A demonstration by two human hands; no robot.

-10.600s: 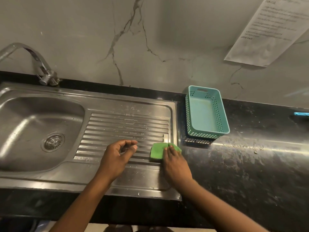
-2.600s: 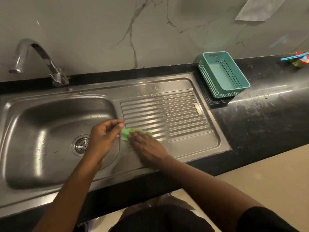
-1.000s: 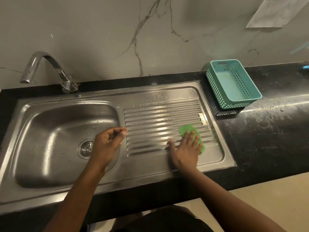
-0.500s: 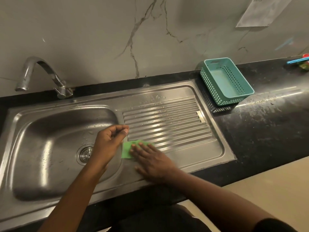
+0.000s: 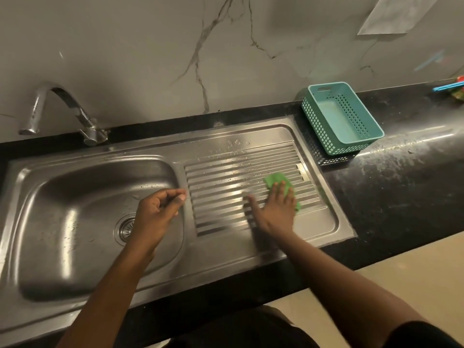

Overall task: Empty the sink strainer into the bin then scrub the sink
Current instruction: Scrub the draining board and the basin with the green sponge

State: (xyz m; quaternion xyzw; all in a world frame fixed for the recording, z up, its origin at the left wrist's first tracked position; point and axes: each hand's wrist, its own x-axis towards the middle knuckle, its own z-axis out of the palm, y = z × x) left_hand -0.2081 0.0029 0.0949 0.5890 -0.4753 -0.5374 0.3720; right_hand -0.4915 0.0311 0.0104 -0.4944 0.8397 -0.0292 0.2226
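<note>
Right hand [image 5: 273,209] flat, fingers spread, pressing green sponge [image 5: 277,182] on drainboard [image 5: 221,187], frame centre-right; left hand [image 5: 155,212] loosely curled, holding nothing, over steel sink [image 5: 62,202] beside strainer [image 5: 124,226]; black counter [image 5: 401,187], teal basket [image 5: 341,119] upper right

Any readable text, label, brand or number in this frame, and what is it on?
None can be read.
White paper sheet on the marble wall: no print legible, too blurred.
Embossed mark on the stainless steel drainboard: too small and faint to make out.
</note>
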